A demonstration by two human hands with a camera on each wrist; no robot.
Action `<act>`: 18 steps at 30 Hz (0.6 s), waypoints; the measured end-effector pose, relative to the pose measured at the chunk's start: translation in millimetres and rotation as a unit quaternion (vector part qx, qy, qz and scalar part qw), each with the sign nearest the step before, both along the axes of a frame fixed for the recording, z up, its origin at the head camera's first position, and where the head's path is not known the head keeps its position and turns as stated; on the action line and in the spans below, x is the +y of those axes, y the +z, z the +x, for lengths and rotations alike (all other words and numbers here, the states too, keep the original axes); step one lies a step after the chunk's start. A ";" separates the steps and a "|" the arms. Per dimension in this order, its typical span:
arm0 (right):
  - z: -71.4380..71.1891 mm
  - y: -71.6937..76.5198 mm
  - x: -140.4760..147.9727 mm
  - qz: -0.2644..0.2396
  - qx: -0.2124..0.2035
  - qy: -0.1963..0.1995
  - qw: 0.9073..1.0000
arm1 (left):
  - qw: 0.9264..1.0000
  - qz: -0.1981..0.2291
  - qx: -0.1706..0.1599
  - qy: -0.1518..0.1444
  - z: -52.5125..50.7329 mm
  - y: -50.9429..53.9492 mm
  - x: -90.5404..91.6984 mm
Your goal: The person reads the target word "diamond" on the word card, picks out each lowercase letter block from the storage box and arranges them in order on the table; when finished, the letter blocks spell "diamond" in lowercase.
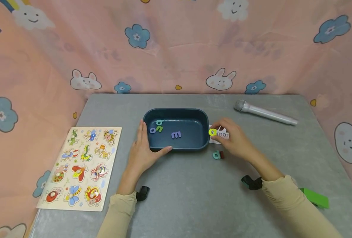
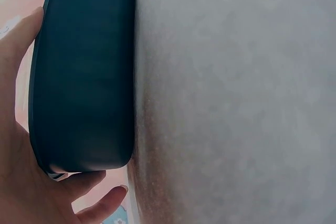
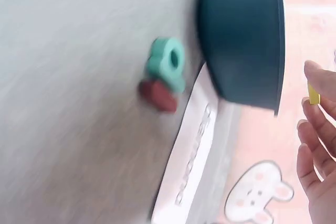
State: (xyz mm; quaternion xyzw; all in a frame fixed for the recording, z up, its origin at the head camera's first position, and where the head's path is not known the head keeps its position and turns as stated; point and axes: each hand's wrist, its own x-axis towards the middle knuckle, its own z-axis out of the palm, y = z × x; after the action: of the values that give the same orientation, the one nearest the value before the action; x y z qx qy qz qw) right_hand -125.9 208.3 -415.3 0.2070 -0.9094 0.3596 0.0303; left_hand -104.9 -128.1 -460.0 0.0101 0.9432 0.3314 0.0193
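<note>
The left hand (image 1: 141,155) holds the left end of a dark blue tray (image 1: 176,149), thumb along the front rim and fingers at the side; the left wrist view shows this hand (image 2: 31,182) round the tray's end (image 2: 84,77). Inside lie a purple m (image 1: 176,135), a green n (image 1: 159,129), a teal letter (image 1: 159,122) and a purple o (image 1: 152,130). The right hand (image 1: 232,137) pinches a yellow-green letter (image 1: 213,132) by the right rim, above a printed card (image 1: 214,141). The right wrist view shows that letter (image 3: 314,96) between thumb and fingertips.
A teal letter (image 1: 216,154) and a dark red piece (image 1: 221,154) touch each other on the table in front of the card. A silver microphone (image 1: 268,114) lies at the back right, a green block (image 1: 315,198) at the right, and an insect puzzle board (image 1: 82,168) at the left.
</note>
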 end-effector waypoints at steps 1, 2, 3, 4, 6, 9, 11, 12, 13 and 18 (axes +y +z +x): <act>2.2 -0.1 4.3 0.001 0.003 -0.001 1.000 | 1.000 0.001 -0.001 0.000 0.0 -0.2 0.0; 4.4 -0.4 8.5 0.002 0.004 -0.003 1.000 | 1.000 0.002 -0.002 0.000 -0.1 -0.5 0.0; 6.7 -0.9 12.6 0.002 0.005 -0.004 1.000 | 1.000 0.002 -0.004 0.001 -0.1 -0.8 -0.1; 8.8 -1.5 16.7 0.006 0.007 -0.006 1.000 | 1.000 0.002 -0.004 0.001 -0.1 -1.1 -0.1; 12.8 -3.6 24.9 0.011 0.007 -0.011 1.000 | 1.000 0.003 -0.005 0.002 -0.1 -1.1 0.0; 18.8 -7.9 36.5 0.026 0.008 -0.018 0.999 | 1.000 0.001 -0.004 0.001 0.1 -0.5 0.3; 22.5 -11.2 43.4 0.036 0.005 -0.019 0.999 | 1.000 0.001 -0.005 -0.001 0.3 0.0 0.6; 24.3 -13.0 46.5 0.043 0.003 -0.020 0.999 | 1.000 0.001 -0.005 -0.002 0.3 0.2 0.7; 26.0 -14.7 49.1 0.051 -0.002 -0.021 0.998 | 1.000 0.000 -0.005 -0.002 0.3 0.3 0.7; 30.4 -26.0 55.5 0.081 -0.043 -0.011 0.996 | 1.000 -0.001 -0.001 -0.001 -0.4 0.3 1.1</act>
State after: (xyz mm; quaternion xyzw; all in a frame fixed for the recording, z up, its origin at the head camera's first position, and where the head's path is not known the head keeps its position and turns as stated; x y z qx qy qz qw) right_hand -95.5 263.8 -441.3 0.1831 -0.9383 0.2925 -0.0220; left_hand -105.3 -127.0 -459.7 0.0105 0.9436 0.3302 0.0200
